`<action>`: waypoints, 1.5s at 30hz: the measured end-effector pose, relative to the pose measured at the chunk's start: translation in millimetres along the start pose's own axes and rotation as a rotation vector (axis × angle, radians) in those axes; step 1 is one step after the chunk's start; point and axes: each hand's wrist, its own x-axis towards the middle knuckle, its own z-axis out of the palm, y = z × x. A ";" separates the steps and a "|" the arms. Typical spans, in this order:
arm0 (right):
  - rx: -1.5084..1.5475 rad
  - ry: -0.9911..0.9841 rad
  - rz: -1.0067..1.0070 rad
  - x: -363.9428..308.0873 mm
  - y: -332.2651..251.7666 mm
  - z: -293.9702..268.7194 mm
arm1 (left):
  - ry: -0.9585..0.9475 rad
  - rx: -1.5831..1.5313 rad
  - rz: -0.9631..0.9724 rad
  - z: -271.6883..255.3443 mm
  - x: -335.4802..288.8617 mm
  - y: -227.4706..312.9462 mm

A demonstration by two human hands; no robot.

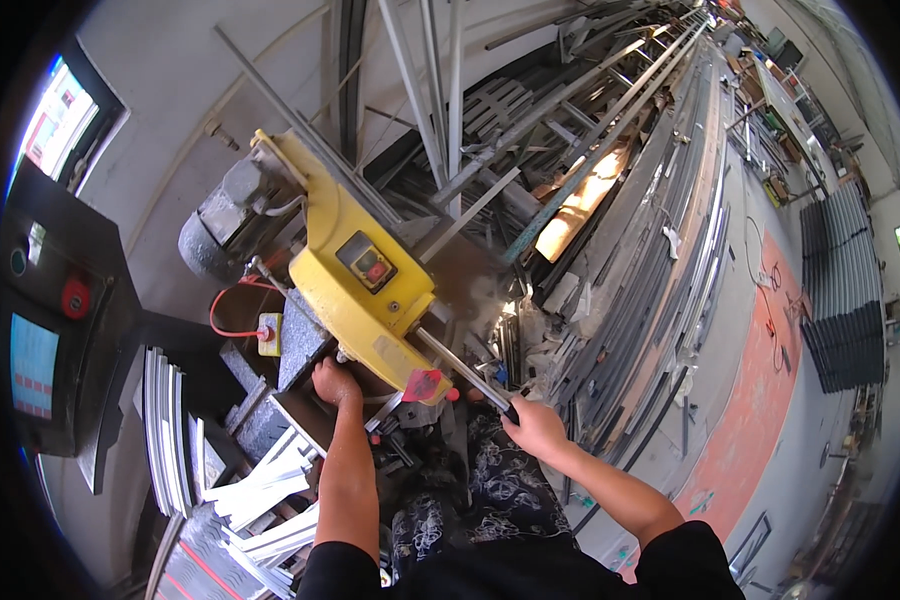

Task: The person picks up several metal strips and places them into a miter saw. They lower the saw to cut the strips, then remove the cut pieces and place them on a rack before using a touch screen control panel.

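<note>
A yellow cut-off saw leans across the middle of the view, its grey motor at the upper left and a switch box with a red button on its cover. My right hand is closed round the dark grip of a metal pull lever that runs out of the saw. Below the yellow cover, my left hand rests at the grey saw bed. Its fingers are curled, and whatever they press on is hidden. A red tag sits on the cover's lower end.
At left stands a dark control cabinet with a lit screen and red button. Pale cut profiles pile beside my left forearm. Long metal bars lie stacked along the right. An orange cable loops behind the saw bed.
</note>
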 end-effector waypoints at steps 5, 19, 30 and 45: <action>0.004 -0.034 0.040 -0.6 1.2 -1.3 | -0.011 -0.012 -0.004 0.2 -0.8 -0.2; 0.033 0.033 -0.018 4.0 4.7 2.5 | -0.040 -0.091 0.035 0.6 -0.1 -3.2; -0.071 -0.085 -0.183 -35.5 -90.1 -123.2 | 0.026 -0.127 0.110 -7.6 -16.5 -4.8; -0.415 0.082 -1.077 6.8 -270.6 -274.3 | -0.039 -0.544 0.326 -17.0 -39.2 85.6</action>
